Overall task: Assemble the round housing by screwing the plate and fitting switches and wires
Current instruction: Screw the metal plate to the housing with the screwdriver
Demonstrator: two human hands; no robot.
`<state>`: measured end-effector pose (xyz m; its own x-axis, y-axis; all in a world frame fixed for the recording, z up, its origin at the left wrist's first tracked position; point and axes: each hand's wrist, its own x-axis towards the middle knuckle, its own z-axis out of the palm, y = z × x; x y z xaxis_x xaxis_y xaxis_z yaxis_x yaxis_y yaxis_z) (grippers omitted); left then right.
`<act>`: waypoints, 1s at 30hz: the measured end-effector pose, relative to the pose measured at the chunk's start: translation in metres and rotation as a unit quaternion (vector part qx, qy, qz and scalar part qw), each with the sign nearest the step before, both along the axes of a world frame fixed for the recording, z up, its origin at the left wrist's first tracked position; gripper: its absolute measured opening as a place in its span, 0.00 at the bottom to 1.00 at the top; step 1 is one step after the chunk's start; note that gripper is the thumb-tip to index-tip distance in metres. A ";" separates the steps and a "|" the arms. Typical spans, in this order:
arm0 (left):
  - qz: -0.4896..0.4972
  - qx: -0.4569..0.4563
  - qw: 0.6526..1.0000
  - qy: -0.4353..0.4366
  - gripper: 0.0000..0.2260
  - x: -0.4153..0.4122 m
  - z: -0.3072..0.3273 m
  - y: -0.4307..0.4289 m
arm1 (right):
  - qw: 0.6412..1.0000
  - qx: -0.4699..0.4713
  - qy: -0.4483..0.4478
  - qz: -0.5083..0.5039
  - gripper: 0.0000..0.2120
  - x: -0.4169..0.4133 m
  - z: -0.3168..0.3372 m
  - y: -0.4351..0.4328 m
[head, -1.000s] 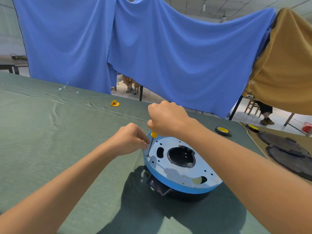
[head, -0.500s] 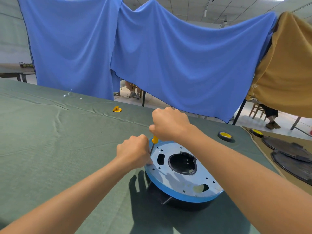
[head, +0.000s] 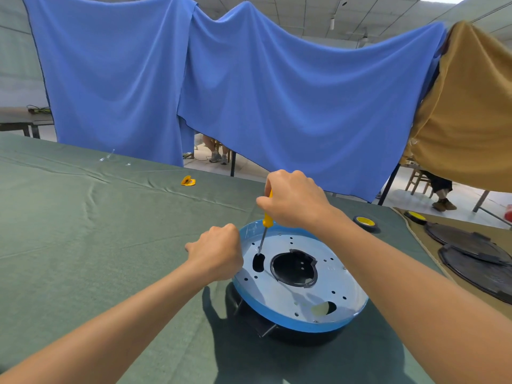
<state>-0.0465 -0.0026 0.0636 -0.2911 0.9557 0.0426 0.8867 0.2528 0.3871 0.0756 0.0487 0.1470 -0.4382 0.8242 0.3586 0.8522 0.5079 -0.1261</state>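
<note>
Right grip (head: 293, 200) clenched on screwdriver (head: 266, 220), left grip (head: 219, 252) curled at housing (head: 291, 320), hold unclear, tape roll (head: 365, 221) beyond

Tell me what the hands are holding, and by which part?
The right hand grips the screwdriver by its yellow handle. The left hand is curled against the housing rim; a grip there cannot be told.

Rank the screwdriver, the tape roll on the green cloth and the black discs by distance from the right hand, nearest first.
1. Screwdriver, gripped in the right hand.
2. Tape roll, to its right.
3. Black discs, far right, beyond the roll.
</note>
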 end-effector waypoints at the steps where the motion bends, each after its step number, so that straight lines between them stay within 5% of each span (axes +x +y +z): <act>1: 0.001 0.001 1.000 -0.003 0.09 0.001 0.000 0.000 | 1.000 -0.002 0.002 0.003 0.08 0.001 -0.001 0.000; 15: 0.003 0.005 1.000 0.013 0.08 0.004 0.001 -0.004 | 0.999 -0.006 0.028 0.024 0.10 0.004 -0.004 -0.003; 23: 0.008 -0.037 0.997 -0.066 0.12 0.001 0.004 0.000 | 0.998 -0.004 0.043 0.035 0.10 0.011 -0.004 -0.002; 30: 0.007 -0.013 1.000 0.025 0.08 0.006 0.003 -0.003 | 0.998 -0.013 0.047 0.041 0.10 0.010 -0.006 -0.004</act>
